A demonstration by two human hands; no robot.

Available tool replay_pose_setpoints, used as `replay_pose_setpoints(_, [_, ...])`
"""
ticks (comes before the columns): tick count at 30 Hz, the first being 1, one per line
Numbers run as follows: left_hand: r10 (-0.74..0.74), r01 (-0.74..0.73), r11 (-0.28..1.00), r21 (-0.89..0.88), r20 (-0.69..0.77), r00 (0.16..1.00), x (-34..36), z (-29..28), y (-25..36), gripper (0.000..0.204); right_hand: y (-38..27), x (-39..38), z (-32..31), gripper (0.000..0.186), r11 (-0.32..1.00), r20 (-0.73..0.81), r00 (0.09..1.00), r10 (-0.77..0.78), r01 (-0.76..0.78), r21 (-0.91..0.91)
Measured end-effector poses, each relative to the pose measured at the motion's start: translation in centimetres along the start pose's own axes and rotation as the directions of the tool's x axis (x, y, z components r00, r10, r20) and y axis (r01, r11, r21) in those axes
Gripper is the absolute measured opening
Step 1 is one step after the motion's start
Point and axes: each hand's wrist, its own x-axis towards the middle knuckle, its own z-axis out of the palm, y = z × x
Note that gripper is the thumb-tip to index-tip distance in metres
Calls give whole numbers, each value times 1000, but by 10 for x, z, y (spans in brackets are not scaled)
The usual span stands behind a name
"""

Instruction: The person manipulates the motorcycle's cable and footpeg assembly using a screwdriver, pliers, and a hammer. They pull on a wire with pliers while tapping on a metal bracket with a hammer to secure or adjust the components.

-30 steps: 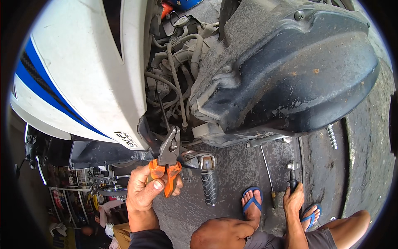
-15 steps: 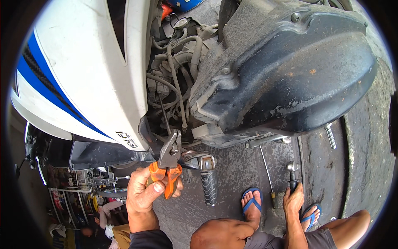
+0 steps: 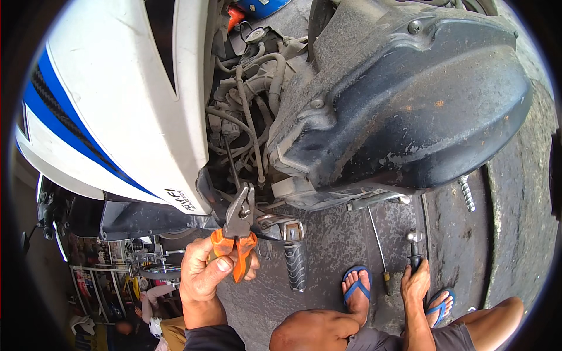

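My left hand (image 3: 202, 272) grips orange-handled pliers (image 3: 234, 234), their metal jaws in front of a thin dark rod (image 3: 233, 164) reaching into a dusty cluster of hoses and engine parts (image 3: 246, 105). These parts lie between a white-and-blue scooter panel (image 3: 129, 99) and a scratched black housing (image 3: 404, 117). At the lower right, my right hand (image 3: 414, 284) is wrapped round a black-handled tool with a metal head (image 3: 415, 247), low over the ground. A rubber footpeg (image 3: 294, 263) projects downward beside the pliers.
A long screwdriver (image 3: 377, 240) lies on the worn dark ground (image 3: 456, 234), near my feet in blue flip-flops (image 3: 356, 286). At the lower left are a bicycle wheel (image 3: 158, 270), metal racks and another person (image 3: 158, 298), partly visible. A blue container (image 3: 257, 7) sits beyond the engine.
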Motion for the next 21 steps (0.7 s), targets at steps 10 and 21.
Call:
replay_pose_setpoints(10, [19,-20,1000,-22,-20,1000,-1,2,-2,58,1,0,-4,35,999,-47,998,-49,49,11])
replay_pose_setpoints(21, [-58,63,990,-123,44,997,1,1,11,45,-157,-22,-79,31,482,-72,689,-721,573,663])
